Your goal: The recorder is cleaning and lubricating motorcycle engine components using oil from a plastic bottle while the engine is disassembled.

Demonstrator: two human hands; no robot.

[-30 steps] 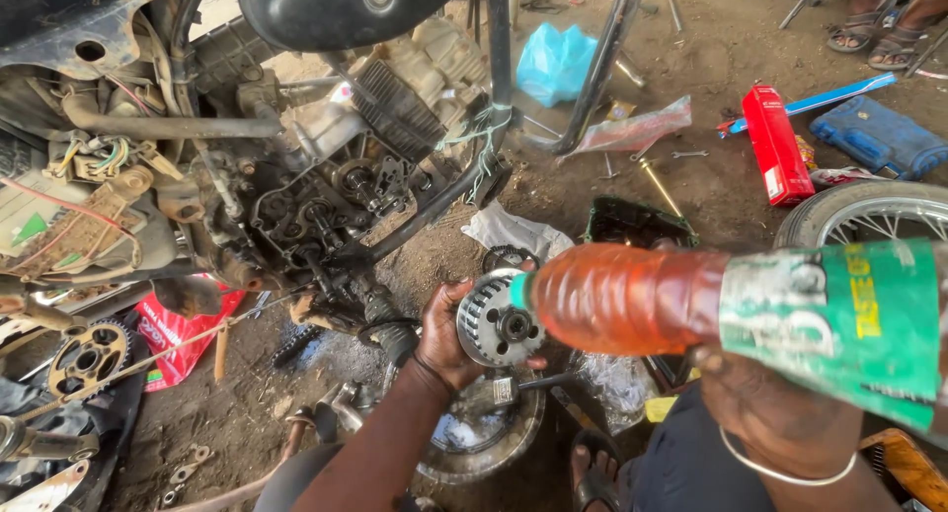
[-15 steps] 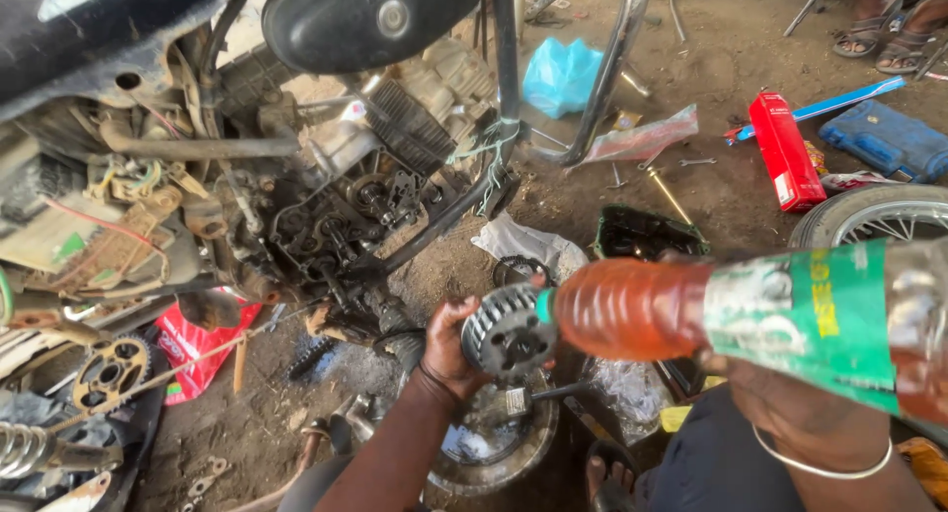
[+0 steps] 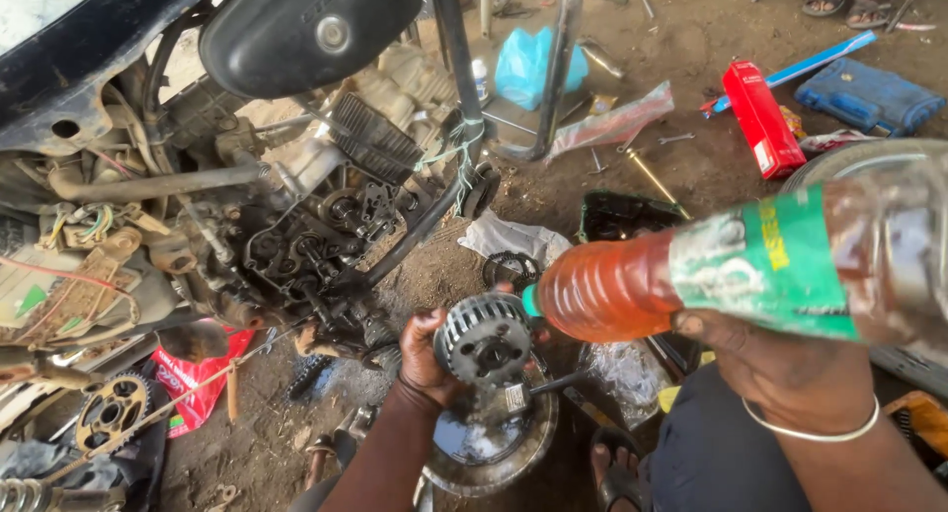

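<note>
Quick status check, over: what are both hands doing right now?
Left hand grips round grey toothed metal clutch part. Right hand tilts clear plastic bottle of reddish liquid, its mouth at the part. Dark pan underneath.

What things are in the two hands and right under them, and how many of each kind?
Plastic bottle of orange liquid, in the right hand: 1
Round toothed metal part, in the left hand: 1
Round metal pan below: 1
Total: 3
</note>
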